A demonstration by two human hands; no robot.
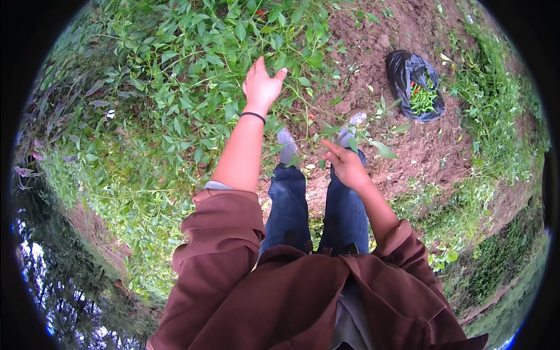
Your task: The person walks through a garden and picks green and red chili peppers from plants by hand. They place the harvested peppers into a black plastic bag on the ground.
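My left hand (264,85), with a dark band at the wrist, reaches into the leafy chili pepper plants (201,61). Its thumb and fingers are spread apart among the stems, and no object shows in it. Lower down, my right hand (343,164) is in front of my right leg, its fingers partly bent and pointing left. Whether something small lies between those fingers cannot be told. A black plastic bag (396,81), open at the top, stands on the soil to the right. Green chili peppers (422,99) and a few red ones fill it.
Bare reddish soil (376,39) runs between the plants and a strip of low weeds (494,87) at the right. My shoes (287,146) stand at the plants' edge. Purple-leaved plants (30,170) grow at the far left. Thin stems cross in front of my feet.
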